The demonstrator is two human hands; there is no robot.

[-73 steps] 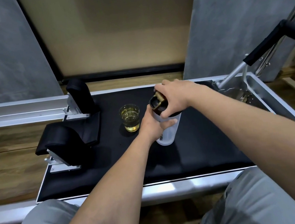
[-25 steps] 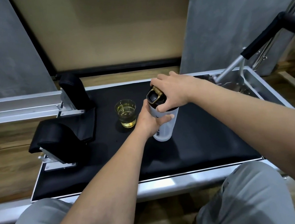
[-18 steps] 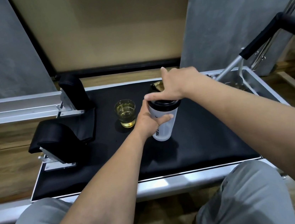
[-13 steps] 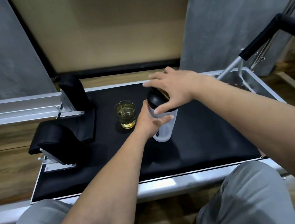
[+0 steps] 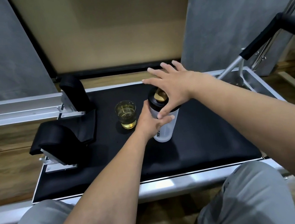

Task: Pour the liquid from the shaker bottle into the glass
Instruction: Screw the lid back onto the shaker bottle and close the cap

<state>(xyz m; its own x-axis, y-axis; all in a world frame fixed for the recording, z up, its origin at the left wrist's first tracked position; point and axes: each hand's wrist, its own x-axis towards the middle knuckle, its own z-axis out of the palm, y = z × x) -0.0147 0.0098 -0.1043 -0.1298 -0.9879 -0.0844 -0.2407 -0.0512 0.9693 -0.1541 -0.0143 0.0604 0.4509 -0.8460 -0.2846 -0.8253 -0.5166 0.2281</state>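
A translucent shaker bottle (image 5: 166,131) with a black lid and a gold flip cap stands upright on the black padded platform (image 5: 202,138). My left hand (image 5: 148,121) is wrapped around the bottle's body. Over the lid hovers my right hand (image 5: 171,88), fingers spread, palm and thumb against the lid's rim. A short clear glass (image 5: 126,114) with yellow liquid stands just left of the bottle, apart from both hands.
Two black padded shoulder rests (image 5: 60,135) on metal brackets stand at the platform's left. A metal bar with a black foam grip (image 5: 264,38) rises at the right. An aluminium rail (image 5: 13,111) runs left. My grey-trousered knees are at the bottom.
My right hand has gone from gripping the lid with the gold cap raised to resting spread over the lid with the cap down. The left hand and the bottle stayed put.
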